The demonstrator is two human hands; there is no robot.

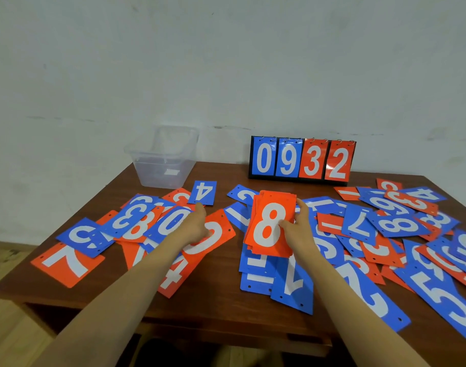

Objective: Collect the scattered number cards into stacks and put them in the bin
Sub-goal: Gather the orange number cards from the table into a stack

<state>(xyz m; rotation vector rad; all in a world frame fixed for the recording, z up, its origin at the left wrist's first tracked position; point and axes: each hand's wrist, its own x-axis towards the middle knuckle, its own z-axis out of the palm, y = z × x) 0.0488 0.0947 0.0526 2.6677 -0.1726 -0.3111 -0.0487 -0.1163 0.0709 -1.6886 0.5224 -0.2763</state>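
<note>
- A brown wooden counter (221,308) stands against a pale wall (226,62), seen from above through the eyes of a person reaching out with both bare arms.
- Red and blue number cards (359,223) lie scattered across the counter, overlapping in loose heaps to the left and right, each with a large white digit.
- The right hand (299,227) holds a stack (273,223) of red cards near the middle of the counter. Its grip is closed on the stack's right edge, thumb over the front and fingers behind.
- The top card of the stack shows a white 8 and faces the viewer, and the stack is raised above a few blue cards.
- The left hand (193,225) rests on a red card (218,234) just left of the stack. Its grip looks wide, fingers straight and pointing away, though the angle makes this hard to judge.
- The fingertips of that hand reach the near edge of a blue 4 (202,192).
- A clear plastic bin (163,157) stands at the far left of the counter, well apart from the stack.
- A flip scoreboard (302,160) stands upright at the far edge, right of the bin, showing blue 0 and 9, then red 3 and 2.
</note>
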